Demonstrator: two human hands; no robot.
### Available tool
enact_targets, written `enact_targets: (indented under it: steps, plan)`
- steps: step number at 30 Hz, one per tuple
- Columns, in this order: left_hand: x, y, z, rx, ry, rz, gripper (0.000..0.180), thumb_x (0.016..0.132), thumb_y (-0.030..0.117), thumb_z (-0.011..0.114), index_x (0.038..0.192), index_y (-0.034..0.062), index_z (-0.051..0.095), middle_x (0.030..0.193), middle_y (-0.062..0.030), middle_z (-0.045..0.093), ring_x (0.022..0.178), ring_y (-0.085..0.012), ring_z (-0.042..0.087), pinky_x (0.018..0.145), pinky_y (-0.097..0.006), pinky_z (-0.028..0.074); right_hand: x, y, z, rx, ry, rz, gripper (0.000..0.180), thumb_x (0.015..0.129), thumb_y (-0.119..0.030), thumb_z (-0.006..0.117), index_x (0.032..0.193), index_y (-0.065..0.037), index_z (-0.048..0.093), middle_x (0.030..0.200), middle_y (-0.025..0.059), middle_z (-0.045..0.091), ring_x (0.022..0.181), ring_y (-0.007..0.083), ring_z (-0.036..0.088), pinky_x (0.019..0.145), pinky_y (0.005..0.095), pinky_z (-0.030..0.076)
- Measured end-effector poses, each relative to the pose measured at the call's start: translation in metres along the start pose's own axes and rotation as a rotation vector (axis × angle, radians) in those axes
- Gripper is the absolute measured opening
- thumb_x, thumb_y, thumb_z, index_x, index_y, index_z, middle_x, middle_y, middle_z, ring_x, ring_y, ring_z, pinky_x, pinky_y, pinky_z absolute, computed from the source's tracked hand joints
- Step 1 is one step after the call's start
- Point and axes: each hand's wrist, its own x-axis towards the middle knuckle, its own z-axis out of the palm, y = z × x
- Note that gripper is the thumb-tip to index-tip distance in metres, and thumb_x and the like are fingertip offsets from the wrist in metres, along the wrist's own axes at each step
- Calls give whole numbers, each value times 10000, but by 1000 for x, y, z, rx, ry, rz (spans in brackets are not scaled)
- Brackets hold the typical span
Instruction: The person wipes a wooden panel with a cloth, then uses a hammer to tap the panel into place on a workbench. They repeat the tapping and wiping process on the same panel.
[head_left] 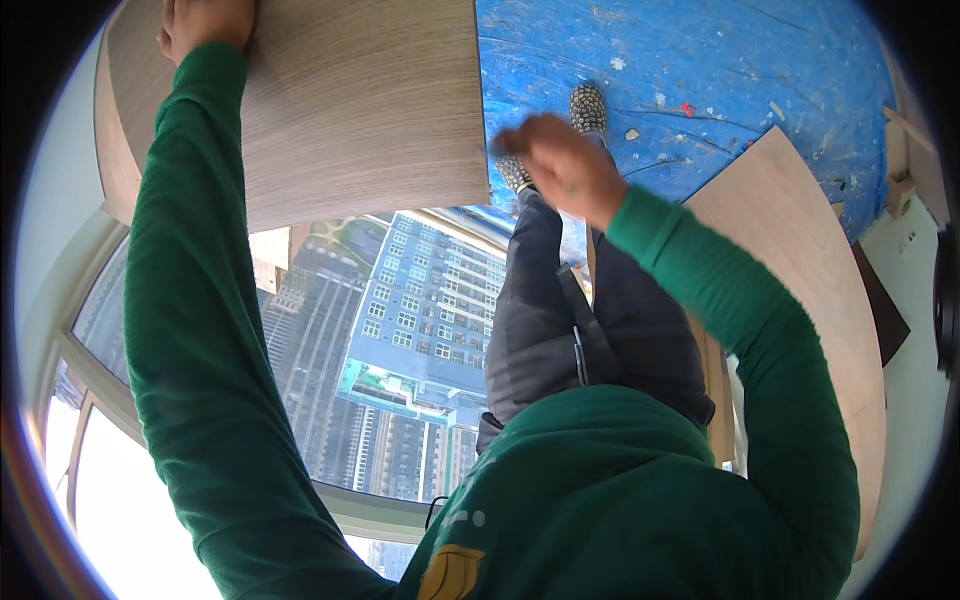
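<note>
At the upper left, my left hand [207, 28] rests on a wood-grain panel [370, 100], and the picture's edge cuts off part of its fingers. The fingers that show look spread against the surface rather than wrapped round anything. My right hand [568, 168] is raised just off the panel's right edge, above my feet. Its fingers are curled together and blurred by motion; a small dark patch shows at their tips, and what it is cannot be made out.
Blue sheeting [700, 60] with scattered debris covers the floor around my patterned shoes [588, 108]. A pale curved wooden board [790, 240] leans at the right, a dark panel [880, 305] behind it. Below the wood-grain panel, a large window [400, 330] looks onto tall buildings.
</note>
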Motion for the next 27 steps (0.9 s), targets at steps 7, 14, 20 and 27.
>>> enact_targets:
  steps: [7,14,20,27]
  plan:
    - [-1,5,-6,-15,2,-4,748,1034,629,406,1624,171,362,1709,-99,283,1578,-344,222,1293,-468,133,-82,23,21,35,-84,127,208,1001,-88,623,1193,-61,697,861,104,550,821,310,560,743,445,462]
    - [4,9,-14,-44,-130,-15,816,1054,646,324,1649,98,222,1733,-140,138,1598,-359,120,1299,-512,108,103,50,-37,-81,402,-98,132,1010,-96,591,1041,25,632,848,211,596,776,412,593,703,462,465]
    - [5,11,-17,-12,-161,21,798,1086,599,264,1654,45,185,1736,-175,118,1601,-355,119,1294,-545,122,110,54,-48,-248,264,-102,144,1017,-98,578,1012,33,638,850,229,600,771,427,591,705,474,466]
    - [5,12,-17,24,-156,11,795,1086,600,266,1654,49,190,1736,-164,129,1602,-343,129,1293,-545,126,-45,-22,16,-328,-388,62,244,865,-69,681,1106,-94,703,873,63,609,849,259,599,749,413,501]
